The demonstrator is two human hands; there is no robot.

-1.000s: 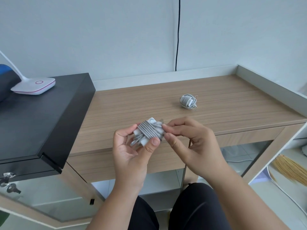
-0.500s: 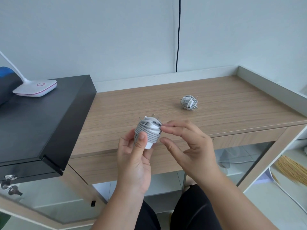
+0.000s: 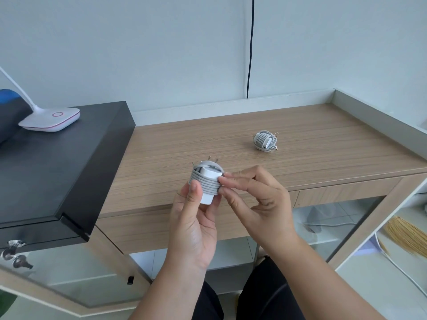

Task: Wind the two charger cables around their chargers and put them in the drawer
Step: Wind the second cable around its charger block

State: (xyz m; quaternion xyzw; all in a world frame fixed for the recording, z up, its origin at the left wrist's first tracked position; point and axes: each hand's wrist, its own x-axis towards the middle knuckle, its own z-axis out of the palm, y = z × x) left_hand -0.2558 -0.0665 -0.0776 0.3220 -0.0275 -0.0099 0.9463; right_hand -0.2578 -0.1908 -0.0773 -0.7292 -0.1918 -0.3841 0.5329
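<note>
Pale wall and a wooden desk [image 3: 300,135] fill the view; one wound charger [image 3: 265,141] already lies on the desktop, well apart from the hands. Above the desk's front edge, the left hand [image 3: 196,218] grips the second charger [image 3: 207,181] upright, prongs up, thumb pressed over the grey coils. The right hand [image 3: 251,195] pinches the cable at the coil's right side. To finish well, I judge the loose end should be tucked under a neighbouring turn while the thumb keeps the coils tight. Compared with a second ago, the charger has been turned from lying sideways to standing upright, and the right fingertips have closed back onto the coil.
</note>
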